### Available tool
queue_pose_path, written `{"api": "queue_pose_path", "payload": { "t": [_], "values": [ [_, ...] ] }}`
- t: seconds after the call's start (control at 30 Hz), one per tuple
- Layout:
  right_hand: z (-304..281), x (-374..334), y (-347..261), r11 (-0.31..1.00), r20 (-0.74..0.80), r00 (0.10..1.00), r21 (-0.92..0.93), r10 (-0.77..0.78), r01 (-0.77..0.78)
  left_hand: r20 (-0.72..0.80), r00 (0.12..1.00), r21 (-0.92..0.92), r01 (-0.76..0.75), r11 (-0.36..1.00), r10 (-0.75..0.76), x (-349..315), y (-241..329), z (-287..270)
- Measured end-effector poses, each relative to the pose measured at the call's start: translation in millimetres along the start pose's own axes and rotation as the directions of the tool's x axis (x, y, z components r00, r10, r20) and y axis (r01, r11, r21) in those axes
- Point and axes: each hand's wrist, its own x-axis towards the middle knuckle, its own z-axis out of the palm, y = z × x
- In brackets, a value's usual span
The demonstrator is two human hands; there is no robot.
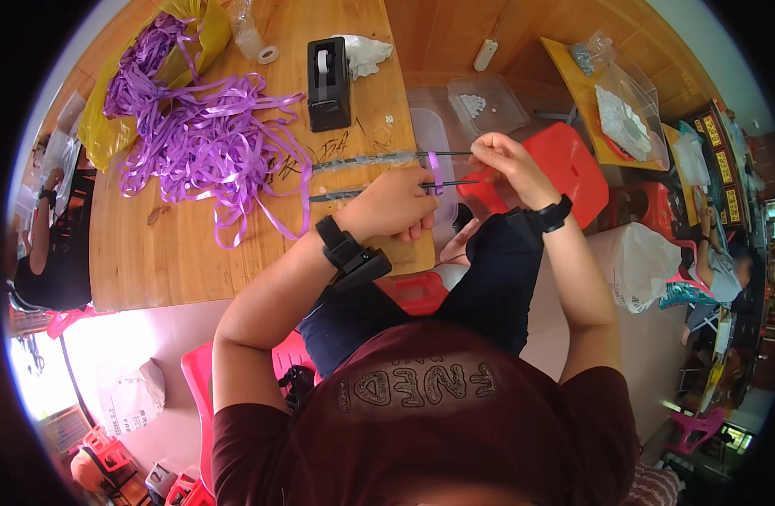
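Two thin dark rods (pixel 455 153) are taped side by side on the wooden table and stick out past its right edge. A band of purple ribbon (pixel 435 171) passes round both of them near the edge. My left hand (pixel 391 204) is closed over the nearer rod, its curled fingertips pinching at the ribbon. Just right of it, my right hand (pixel 514 166) is closed in a pinch by the tip of the farther rod; what lies between its fingers is too small to make out. A tangled heap of purple ribbon (pixel 206 139) lies left of the rods.
The heap spills from a yellow plastic bag (pixel 109 131) onto the wooden table (pixel 168 261). A black tape dispenser (pixel 328 88) stands beyond the rods. Right of my hands is a red stool (pixel 577 173); clear plastic bins (pixel 497 105) stand beyond. Other people sit at both sides.
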Motion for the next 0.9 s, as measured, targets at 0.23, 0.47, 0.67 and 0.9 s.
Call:
{"api": "queue_pose_path", "payload": {
  "t": [0.23, 0.47, 0.67, 0.9],
  "values": [
    [33.9, -0.8, 9.0, 0.743, 0.221, 0.929, 0.558, 0.297, -0.37, -0.022, 1.0, -0.013, 0.016, 1.0, -0.016, -2.0, 0.5, 0.8],
    [35.3, 10.2, 37.6, 0.722, 0.179, 0.957, 0.628, 0.229, -0.291, -0.025, 1.0, -0.005, -0.005, 1.0, 0.005, -1.4, 0.4, 2.0],
    [49.7, 19.0, 52.1, 0.651, 0.322, 0.928, 0.666, 0.188, -0.363, -0.021, 1.0, -0.007, 0.01, 1.0, -0.01, -4.3, 6.6, 3.4],
    [65.3, 21.9, 51.7, 0.603, 0.452, 0.891, 0.699, 0.045, -0.385, -0.01, 1.0, 0.001, 0.004, 1.0, -0.004, -3.9, 4.1, 3.1]
  ]
}}
